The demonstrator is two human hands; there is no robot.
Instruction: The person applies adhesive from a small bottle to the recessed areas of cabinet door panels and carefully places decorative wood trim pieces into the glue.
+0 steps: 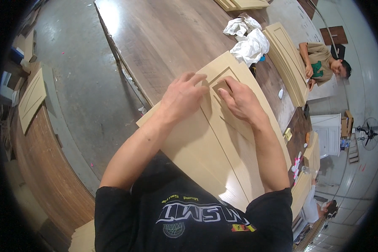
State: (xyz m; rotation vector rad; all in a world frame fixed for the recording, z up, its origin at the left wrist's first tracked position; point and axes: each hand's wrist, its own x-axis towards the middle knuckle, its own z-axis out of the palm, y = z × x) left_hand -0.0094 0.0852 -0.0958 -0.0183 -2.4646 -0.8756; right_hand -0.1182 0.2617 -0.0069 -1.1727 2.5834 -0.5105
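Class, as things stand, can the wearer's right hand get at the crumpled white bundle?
Probably yes: only the far end of the pale panel lies between the right hand and the white bundle, and nothing tall shows in the way, though the hand may already hold something small.

Our wood-grain worktable [164,38] carries a cream grooved panel [187,140]; beyond it, rightward, we see crumpled white cloth [254,44] and stacked panels [286,63].

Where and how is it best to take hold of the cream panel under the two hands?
I would take the cream panel by its left corner, coming from the left with the left hand, pinching top and underside. The panel lies flat, but this corner appears to jut past the edge of the tabletop, so the underside can probably be reached.
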